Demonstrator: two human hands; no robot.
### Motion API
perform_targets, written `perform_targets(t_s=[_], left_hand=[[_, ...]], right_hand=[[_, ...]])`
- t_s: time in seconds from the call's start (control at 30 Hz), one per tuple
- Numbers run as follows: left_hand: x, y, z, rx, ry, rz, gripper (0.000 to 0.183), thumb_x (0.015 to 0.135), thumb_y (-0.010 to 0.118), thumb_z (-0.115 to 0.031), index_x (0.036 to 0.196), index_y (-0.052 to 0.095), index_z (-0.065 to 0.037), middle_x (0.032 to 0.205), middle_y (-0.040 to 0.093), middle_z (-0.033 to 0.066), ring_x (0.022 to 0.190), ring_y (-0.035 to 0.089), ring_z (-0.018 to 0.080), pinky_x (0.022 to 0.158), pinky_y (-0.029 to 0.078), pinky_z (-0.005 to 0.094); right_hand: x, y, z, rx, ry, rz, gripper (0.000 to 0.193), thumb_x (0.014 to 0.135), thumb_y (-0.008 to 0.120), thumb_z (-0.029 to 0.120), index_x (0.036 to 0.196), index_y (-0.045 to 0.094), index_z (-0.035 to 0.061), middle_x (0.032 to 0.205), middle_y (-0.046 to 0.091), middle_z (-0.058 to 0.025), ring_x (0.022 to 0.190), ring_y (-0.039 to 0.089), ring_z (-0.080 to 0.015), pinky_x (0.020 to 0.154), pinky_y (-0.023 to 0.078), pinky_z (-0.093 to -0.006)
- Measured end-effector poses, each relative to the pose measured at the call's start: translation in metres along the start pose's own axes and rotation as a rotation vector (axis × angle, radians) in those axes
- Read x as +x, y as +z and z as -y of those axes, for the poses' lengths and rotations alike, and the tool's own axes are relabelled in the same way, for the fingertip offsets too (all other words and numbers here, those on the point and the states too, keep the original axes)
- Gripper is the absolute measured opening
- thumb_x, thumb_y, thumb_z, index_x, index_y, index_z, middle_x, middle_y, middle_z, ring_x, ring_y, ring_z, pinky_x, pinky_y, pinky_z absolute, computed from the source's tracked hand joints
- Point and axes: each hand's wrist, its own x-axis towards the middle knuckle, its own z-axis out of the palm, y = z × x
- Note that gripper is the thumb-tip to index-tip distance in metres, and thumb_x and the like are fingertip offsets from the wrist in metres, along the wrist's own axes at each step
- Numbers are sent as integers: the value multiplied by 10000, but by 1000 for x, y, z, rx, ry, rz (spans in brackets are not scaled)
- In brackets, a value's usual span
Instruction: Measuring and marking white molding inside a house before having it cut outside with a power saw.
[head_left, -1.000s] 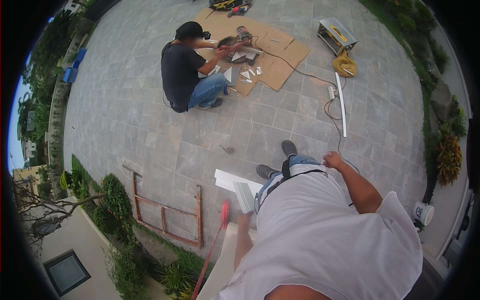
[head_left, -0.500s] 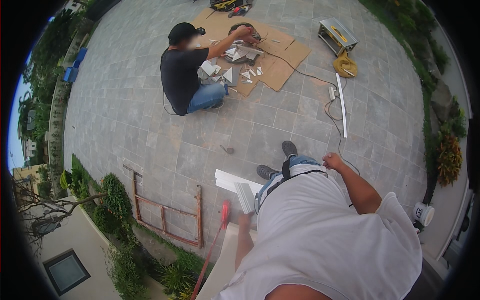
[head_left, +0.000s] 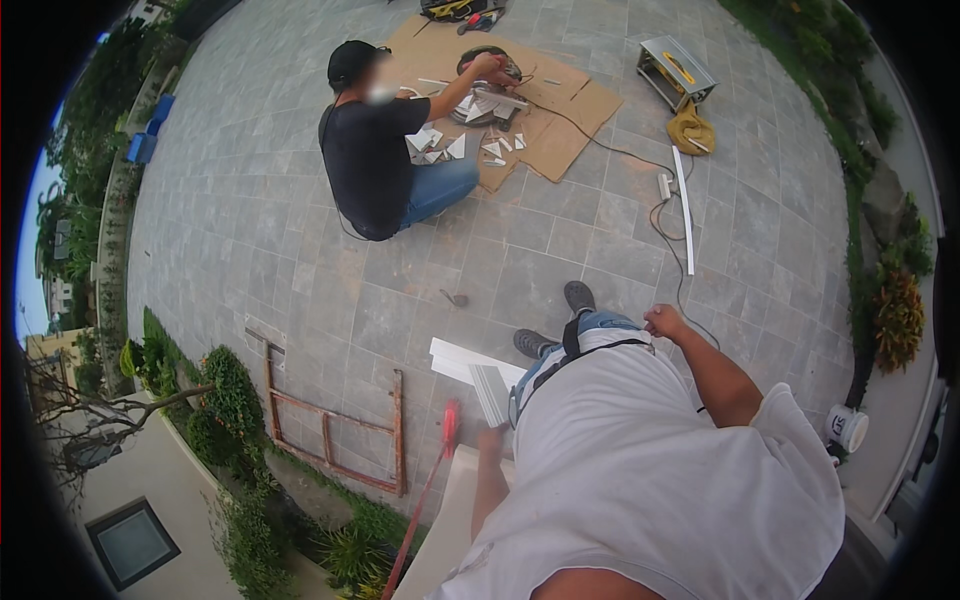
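Low at my left side, my left hand (head_left: 488, 440) is closed at the near end of a short grooved pale strip (head_left: 488, 393); its fingers are partly hidden. Longer white boards (head_left: 455, 362) lie beyond the strip, partly behind my body. A red tool with a long red strap (head_left: 450, 425) is just left of that hand, above a pale ledge (head_left: 450, 510). Beside my right hip, my right hand (head_left: 662, 321) has its fingers curled together. Whatever they may hold is too small to make out.
A co-worker (head_left: 370, 150) crouches on cardboard (head_left: 570, 130) by a round power saw (head_left: 488, 75) among white offcuts. A rusty metal frame (head_left: 330, 430) lies left. A cable (head_left: 610, 150), a white strip (head_left: 684, 210), a metal box (head_left: 678, 70) and a bucket (head_left: 848, 428) are right.
The co-worker's head has turned and the body has shifted slightly right and nearer, with the bent knee moved right. My hands and the grooved strip stay nearly where they were.
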Motion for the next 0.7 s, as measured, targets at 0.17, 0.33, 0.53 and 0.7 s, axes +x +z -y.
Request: perform_targets(t_s=[0.17, 0.33, 0.53, 0.7], left_hand=[[3, 0, 7, 64, -9, 23, 425, 769, 691, -303, 947, 664, 82, 848, 677, 185, 788, 658, 249, 698, 468, 363], [-4, -3, 0, -101, -99, -10, 439, 752, 707, -295, 948, 659, 95, 829, 675, 178, 782, 652, 241, 681, 462, 361], [-5, -2, 5, -20, -44, 4, 437, 748, 707, -285, 959, 659, 95, 874, 681, 183, 811, 654, 252, 708, 467, 369], [-1, -4, 17, 3, -94, 1, 471, 734, 720, -299, 968, 651, 103, 908, 677, 218, 865, 652, 288, 772, 462, 394]], right_hand=[[0, 4, 3, -12, 5, 5, 300, 841, 565, 239, 930, 618, -42, 746, 672, -166, 601, 647, -210, 519, 526, -309], [-2, 5, 1, -2, 24, 4, 267, 838, 585, 235, 910, 624, -19, 757, 661, -152, 614, 644, -202, 539, 535, -300], [0, 10, 1, -22, 5, 21, 251, 832, 589, 226, 899, 626, -13, 748, 659, -141, 607, 636, -195, 523, 523, -296], [2, 23, 22, -144, -110, 53, 244, 845, 579, 222, 893, 623, -13, 718, 655, -131, 602, 633, -191, 545, 521, -298]])
